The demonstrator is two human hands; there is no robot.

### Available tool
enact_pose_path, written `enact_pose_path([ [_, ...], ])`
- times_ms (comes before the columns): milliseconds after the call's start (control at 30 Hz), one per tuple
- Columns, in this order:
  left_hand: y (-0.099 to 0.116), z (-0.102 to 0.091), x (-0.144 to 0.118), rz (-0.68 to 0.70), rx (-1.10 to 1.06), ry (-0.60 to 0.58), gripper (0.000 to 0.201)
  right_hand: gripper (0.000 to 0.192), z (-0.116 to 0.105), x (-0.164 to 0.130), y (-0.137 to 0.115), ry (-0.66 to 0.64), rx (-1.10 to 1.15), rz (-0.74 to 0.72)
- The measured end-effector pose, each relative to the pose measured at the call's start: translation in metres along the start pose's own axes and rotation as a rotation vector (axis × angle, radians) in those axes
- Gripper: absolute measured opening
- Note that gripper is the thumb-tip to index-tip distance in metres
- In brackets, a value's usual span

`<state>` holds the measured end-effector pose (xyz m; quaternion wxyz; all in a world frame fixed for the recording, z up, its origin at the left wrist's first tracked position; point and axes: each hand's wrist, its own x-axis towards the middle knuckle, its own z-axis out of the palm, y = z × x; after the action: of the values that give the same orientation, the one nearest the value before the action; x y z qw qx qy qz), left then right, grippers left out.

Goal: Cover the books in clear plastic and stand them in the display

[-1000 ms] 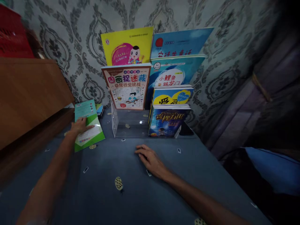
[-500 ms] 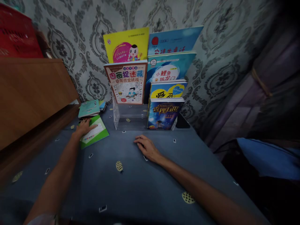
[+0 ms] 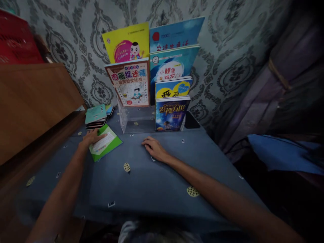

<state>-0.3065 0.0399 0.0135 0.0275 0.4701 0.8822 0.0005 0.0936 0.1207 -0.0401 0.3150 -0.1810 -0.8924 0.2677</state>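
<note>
My left hand (image 3: 91,137) is on a green book (image 3: 111,143) with a white panel, at the left of the table. Its thumb stretches across the cover; the other fingers are at the book's far left edge and partly hidden. Right behind it is a small stack of books (image 3: 95,113), the top one teal. My right hand (image 3: 155,149) rests on the tablecloth in front of the stand, fingers loosely extended and holding nothing. The clear tiered book stand (image 3: 138,125) bears several upright books, among them a dark blue one (image 3: 172,114) at the front right.
A dark phone-like slab (image 3: 191,120) lies right of the stand. A wooden cabinet panel (image 3: 35,108) with a red box (image 3: 17,40) on top borders the left side. A purple curtain (image 3: 265,87) and blue cloth (image 3: 280,152) are at the right. Patterned wallpaper is behind.
The green book, under my left hand, has slid slightly toward me and to the right, away from the stack. My right hand stays on the cloth. The camera view has tilted downward.
</note>
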Motion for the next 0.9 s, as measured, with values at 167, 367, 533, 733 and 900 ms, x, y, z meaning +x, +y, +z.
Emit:
enact_pose_path([
  [167,0.017,-0.006,-0.031,-0.062,0.055,-0.026,0.097,0.027,0.002,0.003,-0.001,-0.009,-0.056,-0.017],
  [367,0.038,-0.012,-0.076,-0.061,0.139,-0.018,0.087,0.027,0.004,0.003,-0.004,-0.015,-0.076,-0.018],
  [533,0.05,-0.016,-0.108,0.009,0.189,-0.012,0.078,0.025,0.003,0.0,-0.012,-0.027,-0.126,-0.017],
  [733,0.064,-0.017,-0.132,0.072,0.227,0.011,0.074,0.024,0.0,-0.005,-0.02,-0.033,-0.176,0.012],
  [900,0.08,-0.016,-0.152,0.164,0.228,0.038,0.066,0.026,-0.004,-0.003,-0.021,0.0,-0.217,0.058],
])
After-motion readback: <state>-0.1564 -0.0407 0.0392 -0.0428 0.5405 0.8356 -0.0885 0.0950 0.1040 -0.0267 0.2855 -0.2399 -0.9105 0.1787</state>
